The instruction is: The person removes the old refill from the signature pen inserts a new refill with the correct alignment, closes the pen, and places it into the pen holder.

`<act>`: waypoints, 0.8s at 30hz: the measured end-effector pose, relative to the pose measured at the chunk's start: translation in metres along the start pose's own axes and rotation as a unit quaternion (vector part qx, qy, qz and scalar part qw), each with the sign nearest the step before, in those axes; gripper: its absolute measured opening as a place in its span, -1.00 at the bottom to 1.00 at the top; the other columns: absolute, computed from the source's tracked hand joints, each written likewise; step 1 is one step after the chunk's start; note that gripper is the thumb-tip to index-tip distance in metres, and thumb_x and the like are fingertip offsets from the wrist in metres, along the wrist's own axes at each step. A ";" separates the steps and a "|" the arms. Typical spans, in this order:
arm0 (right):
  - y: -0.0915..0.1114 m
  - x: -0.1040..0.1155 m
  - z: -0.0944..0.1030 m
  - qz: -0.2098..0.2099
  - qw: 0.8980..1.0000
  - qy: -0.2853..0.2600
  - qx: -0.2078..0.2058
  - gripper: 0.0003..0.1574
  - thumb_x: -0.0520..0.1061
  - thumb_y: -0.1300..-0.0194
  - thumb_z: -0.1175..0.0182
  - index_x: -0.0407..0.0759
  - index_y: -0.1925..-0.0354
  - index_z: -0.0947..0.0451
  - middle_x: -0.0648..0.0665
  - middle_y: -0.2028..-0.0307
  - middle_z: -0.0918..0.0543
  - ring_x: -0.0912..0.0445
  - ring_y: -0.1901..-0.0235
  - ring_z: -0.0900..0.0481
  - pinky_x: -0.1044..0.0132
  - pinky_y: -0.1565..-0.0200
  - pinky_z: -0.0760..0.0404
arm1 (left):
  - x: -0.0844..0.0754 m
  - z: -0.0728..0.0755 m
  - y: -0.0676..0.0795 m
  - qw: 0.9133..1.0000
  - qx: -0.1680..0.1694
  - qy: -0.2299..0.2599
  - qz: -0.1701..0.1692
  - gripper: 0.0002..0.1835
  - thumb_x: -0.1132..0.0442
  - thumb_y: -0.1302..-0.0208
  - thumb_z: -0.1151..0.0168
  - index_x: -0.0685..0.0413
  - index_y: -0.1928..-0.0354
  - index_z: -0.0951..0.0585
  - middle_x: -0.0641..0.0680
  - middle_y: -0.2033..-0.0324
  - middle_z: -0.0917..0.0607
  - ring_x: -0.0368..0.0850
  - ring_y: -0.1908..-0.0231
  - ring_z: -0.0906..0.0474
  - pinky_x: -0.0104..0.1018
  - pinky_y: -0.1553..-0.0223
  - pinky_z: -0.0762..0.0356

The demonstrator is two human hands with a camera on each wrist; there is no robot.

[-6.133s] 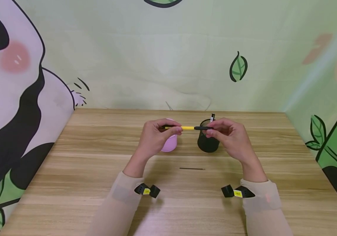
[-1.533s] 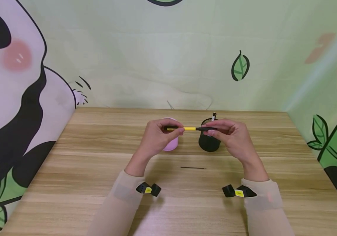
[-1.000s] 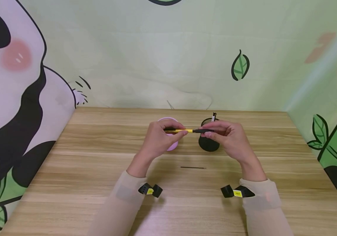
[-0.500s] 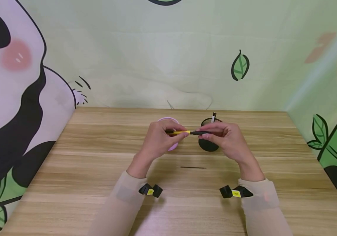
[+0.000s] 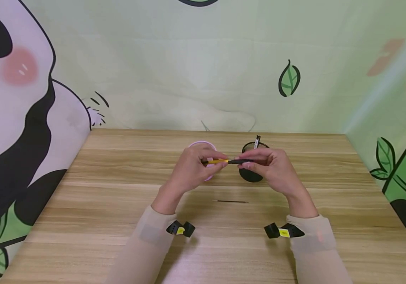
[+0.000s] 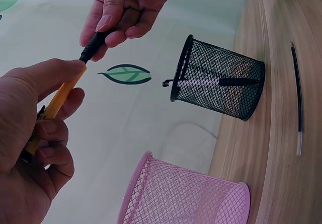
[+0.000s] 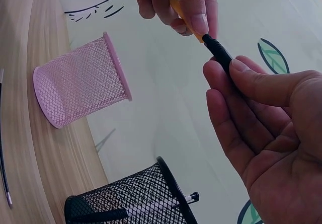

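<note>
In the head view my left hand pinches the yellow barrel of a ballpoint pen, its dark clip end lying back in the palm. My right hand pinches the pen's black grip section between thumb and fingers. The pen lies level above the table. In the right wrist view the barrel's end meets the grip section; whether they are fully joined I cannot tell. A thin black pen refill lies on the table below the hands.
A pink mesh pen cup stands behind my left hand, partly hidden in the head view. Behind my right hand is a black mesh pen cup holding a white and black pen. A printed backdrop rises behind the wooden table.
Both hands have come slightly lower and closer together, the right shifting left. The left fingers now sit nearer the joint with the grip section. The refill and cups stay put.
</note>
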State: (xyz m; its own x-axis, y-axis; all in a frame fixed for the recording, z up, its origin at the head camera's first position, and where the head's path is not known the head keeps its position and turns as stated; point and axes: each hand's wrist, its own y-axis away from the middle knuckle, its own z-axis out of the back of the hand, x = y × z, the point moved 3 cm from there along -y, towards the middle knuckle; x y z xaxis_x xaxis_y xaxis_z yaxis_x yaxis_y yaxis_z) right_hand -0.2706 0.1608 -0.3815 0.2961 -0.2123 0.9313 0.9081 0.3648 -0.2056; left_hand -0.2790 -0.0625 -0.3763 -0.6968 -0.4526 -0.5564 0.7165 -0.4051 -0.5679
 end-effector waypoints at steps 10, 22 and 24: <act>0.000 0.001 0.001 0.005 1.000 -0.010 0.011 -0.67 -0.21 -0.23 -0.30 -0.27 0.03 -0.64 -0.16 0.13 -0.73 0.06 0.17 -0.74 0.30 0.08 -0.66 | -0.002 -0.003 -0.002 0.998 0.018 -0.022 -0.052 -0.90 0.10 -0.21 -0.35 -0.19 0.27 -0.79 -0.13 0.60 -0.52 -0.24 0.47 -0.35 -0.33 0.31 -0.29; 0.001 0.001 0.002 -0.002 1.000 -0.001 0.009 -0.69 -0.17 -0.22 -0.32 -0.19 0.04 -0.66 -0.12 0.13 -0.75 0.04 0.15 -0.74 0.30 0.08 -0.65 | -0.002 -0.002 -0.001 0.999 0.010 -0.038 -0.034 -0.93 0.03 -0.19 -0.37 -0.23 0.35 -0.77 -0.24 0.57 -0.55 -0.28 0.45 -0.38 -0.39 0.30 -0.34; 0.001 0.001 0.002 -0.002 1.000 -0.001 0.007 -0.70 -0.17 -0.22 -0.32 -0.17 0.04 -0.66 -0.12 0.13 -0.75 0.00 0.15 -0.74 0.30 0.08 -0.65 | -0.002 -0.002 -0.001 0.999 0.009 -0.040 -0.031 -0.92 0.02 -0.19 -0.38 -0.23 0.35 -0.77 -0.24 0.56 -0.55 -0.29 0.45 -0.38 -0.39 0.30 -0.34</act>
State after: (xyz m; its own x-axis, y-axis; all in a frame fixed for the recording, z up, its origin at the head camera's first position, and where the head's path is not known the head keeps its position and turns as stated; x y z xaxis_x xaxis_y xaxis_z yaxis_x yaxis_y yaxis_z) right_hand -0.2703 0.1623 -0.3805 0.2926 -0.2113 0.9326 0.9045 0.3775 -0.1983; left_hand -0.2785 -0.0598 -0.3757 -0.7355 -0.4875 -0.4705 0.6733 -0.4487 -0.5876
